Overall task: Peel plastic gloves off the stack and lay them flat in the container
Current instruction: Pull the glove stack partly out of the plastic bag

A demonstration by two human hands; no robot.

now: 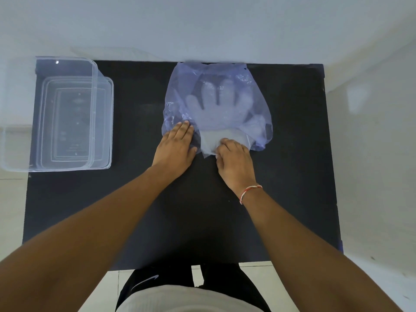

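Note:
A stack of clear plastic gloves (216,104) lies inside a bluish see-through bag (180,86) at the back middle of the black table (139,210). My left hand (174,147) lies flat, palm down, on the bag's near left edge. My right hand (234,158) has its fingers curled, pinching the white cuff end of the gloves (209,140) at the bag's mouth. The clear rectangular container (45,113) sits at the table's left end, and I cannot make out any glove in it.
A clear lid (104,122) lies beneath the container, sticking out on its right side. White walls stand behind and to the right of the table. The table's near edge is close to my legs. A red and white string circles my right wrist.

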